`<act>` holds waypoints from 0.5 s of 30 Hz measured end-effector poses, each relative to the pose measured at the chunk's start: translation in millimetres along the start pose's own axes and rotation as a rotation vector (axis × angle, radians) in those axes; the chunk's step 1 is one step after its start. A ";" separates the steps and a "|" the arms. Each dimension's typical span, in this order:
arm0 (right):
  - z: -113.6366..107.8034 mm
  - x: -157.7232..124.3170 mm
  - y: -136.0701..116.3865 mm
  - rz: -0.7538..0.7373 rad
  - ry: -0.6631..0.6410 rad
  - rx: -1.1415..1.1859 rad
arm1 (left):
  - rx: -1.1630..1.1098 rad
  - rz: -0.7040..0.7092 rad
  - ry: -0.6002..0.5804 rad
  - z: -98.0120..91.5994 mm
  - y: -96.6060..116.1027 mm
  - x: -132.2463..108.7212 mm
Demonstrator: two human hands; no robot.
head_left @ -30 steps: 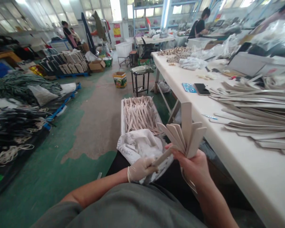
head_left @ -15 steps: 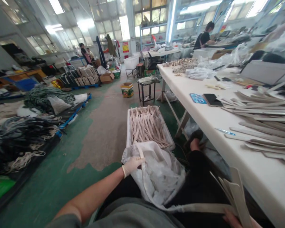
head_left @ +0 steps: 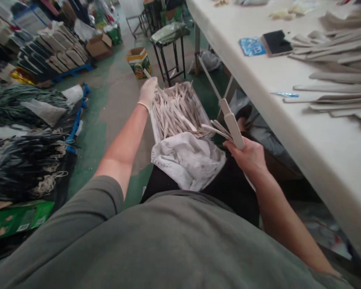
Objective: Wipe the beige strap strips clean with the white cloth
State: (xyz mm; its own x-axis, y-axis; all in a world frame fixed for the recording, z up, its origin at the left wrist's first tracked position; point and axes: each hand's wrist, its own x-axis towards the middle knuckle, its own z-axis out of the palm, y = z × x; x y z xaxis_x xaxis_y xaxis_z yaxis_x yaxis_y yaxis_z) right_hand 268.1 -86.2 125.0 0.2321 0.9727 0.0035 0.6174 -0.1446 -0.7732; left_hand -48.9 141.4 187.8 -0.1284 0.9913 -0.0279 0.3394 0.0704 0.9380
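Note:
My left hand (head_left: 148,94), in a pale glove, is closed at the far left corner of a white crate (head_left: 154,130). A short beige strap end (head_left: 147,74) sticks out above its fingers. Many loose beige straps (head_left: 176,108) fill the crate. Bare and held to the right of my lap, my right hand (head_left: 251,156) grips a bundle of beige straps (head_left: 233,127); one wide strap stands up and thinner ends fan out to the left. A crumpled white cloth bag (head_left: 188,156) lies over my lap, against the crate's near end.
To the right runs a long white table (head_left: 258,84) with beige strips (head_left: 343,80), a dark phone-like object (head_left: 277,42) and a blue packet (head_left: 252,46). A black stool (head_left: 168,50) and a carton (head_left: 138,62) stand beyond the crate. Bundled cords (head_left: 24,164) lie on the left.
My left hand has moved from the white bag forward to the crate's far corner. My right hand has risen with its straps, and the long strap no longer crosses my lap. The view tilts down.

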 end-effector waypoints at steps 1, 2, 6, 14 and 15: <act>3.1 -7.1 8.8 0.050 -0.021 0.084 | -0.013 -0.049 -0.039 7.6 -17.8 -8.2; 6.2 -15.5 17.8 0.113 -0.043 0.185 | -0.023 -0.106 -0.124 16.0 -37.4 -22.9; 20.5 -45.8 48.0 0.416 -0.054 0.526 | 0.109 -0.287 -0.526 50.2 -115.5 -118.2; 32.0 -50.2 60.4 0.477 -0.025 0.702 | 0.061 -0.177 -0.610 109.8 -170.1 -224.5; 31.9 -49.7 59.6 0.484 -0.022 0.699 | 0.025 -0.240 -0.599 113.5 -169.5 -223.9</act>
State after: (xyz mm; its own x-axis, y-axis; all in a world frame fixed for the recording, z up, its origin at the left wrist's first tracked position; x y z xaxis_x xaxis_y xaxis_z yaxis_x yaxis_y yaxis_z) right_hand 269.4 -137.4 58.5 0.3320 0.8370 -0.4350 -0.1537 -0.4070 -0.9004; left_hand 28.1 -79.8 -4.1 0.3368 0.8374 -0.4306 0.3885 0.2929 0.8736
